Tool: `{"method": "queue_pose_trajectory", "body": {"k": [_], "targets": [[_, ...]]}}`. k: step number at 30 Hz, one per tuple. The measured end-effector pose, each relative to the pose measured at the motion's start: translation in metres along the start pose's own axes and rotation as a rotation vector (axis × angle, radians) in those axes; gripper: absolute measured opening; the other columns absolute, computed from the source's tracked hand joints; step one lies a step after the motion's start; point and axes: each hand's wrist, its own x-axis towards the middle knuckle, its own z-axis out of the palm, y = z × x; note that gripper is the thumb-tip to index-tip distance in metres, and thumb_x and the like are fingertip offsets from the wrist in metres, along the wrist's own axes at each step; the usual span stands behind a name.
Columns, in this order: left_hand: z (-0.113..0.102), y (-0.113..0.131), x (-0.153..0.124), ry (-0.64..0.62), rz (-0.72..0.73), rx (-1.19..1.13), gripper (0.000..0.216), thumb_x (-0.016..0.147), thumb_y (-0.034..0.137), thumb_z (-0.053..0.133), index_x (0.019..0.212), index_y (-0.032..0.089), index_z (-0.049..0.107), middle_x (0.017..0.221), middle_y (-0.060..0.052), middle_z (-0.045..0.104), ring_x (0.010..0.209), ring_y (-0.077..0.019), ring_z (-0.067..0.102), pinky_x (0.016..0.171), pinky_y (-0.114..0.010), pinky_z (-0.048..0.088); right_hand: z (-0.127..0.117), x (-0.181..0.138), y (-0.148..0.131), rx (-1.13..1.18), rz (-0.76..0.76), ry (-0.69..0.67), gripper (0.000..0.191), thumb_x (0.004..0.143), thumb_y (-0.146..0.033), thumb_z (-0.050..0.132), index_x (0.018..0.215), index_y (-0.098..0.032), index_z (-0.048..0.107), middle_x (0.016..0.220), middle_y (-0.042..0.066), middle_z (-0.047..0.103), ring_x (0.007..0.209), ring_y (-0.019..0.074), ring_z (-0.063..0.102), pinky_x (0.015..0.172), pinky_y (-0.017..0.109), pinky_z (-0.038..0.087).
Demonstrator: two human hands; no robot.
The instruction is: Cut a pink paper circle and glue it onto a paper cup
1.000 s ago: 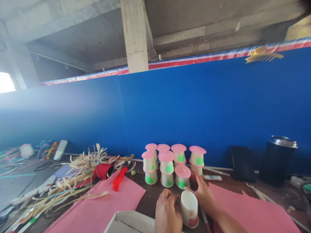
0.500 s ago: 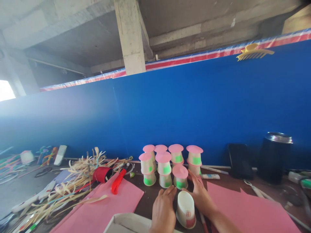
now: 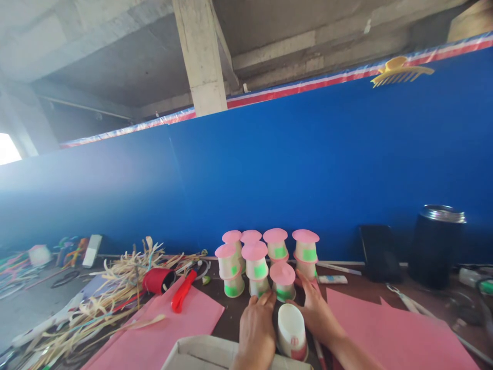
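Note:
Several upside-down paper cups stand stacked two high with pink paper discs on top, like the stack (image 3: 256,267), close to the blue panel. In front of them is one upside-down paper cup (image 3: 283,281) with a pink disc and a green patch. My left hand (image 3: 257,324) has its fingertips at that cup's lower left side. On the other side, my right hand (image 3: 318,313) curves thumb and fingers round its base. Between my wrists stands a white paper cup (image 3: 291,331) with a red print, its mouth hidden at the bottom.
Pink paper (image 3: 192,313) lies left with a red-handled tool (image 3: 183,292) on it, beside pale strips (image 3: 115,293) and a red roll (image 3: 157,280). More pink paper (image 3: 385,329), a glue tube (image 3: 333,279), a phone (image 3: 379,254) and a black flask (image 3: 435,249) are right. A box (image 3: 208,349) sits nearest.
The view has shifted slightly, so most things on the table sit a little further left. Both hands stay at the front pink-topped cup, with barely any movement.

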Motion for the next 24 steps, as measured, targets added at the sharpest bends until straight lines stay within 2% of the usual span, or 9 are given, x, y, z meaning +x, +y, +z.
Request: {"method": "queue_pose_trajectory", "body": {"k": [14, 24], "targets": [[0.0037, -0.0042, -0.0025, 0.046, 0.01, 0.014, 0.055, 0.08, 0.01, 0.038, 0.13, 0.029, 0.053, 0.128, 0.002, 0.06, 0.108, -0.0228, 0.052, 0.089, -0.03, 0.044, 0.0005, 0.0011, 0.0018, 0.01, 0.01, -0.014, 0.071, 0.071, -0.03, 0.063, 0.138, -0.014, 0.041, 0.132, 0.015, 0.056, 0.126, 0.0302, 0.047, 0.105, 0.047, 0.037], [0.0016, -0.0057, -0.0049, 0.053, 0.009, 0.013, 0.055, 0.08, 0.009, 0.036, 0.129, 0.026, 0.054, 0.127, 0.0, 0.06, 0.106, -0.0231, 0.051, 0.087, -0.029, 0.043, 0.0029, 0.0054, 0.0036, -0.025, -0.045, 0.0, 0.066, 0.073, -0.03, 0.061, 0.135, -0.017, 0.044, 0.13, 0.013, 0.058, 0.123, 0.031, 0.049, 0.102, 0.047, 0.039]]}}
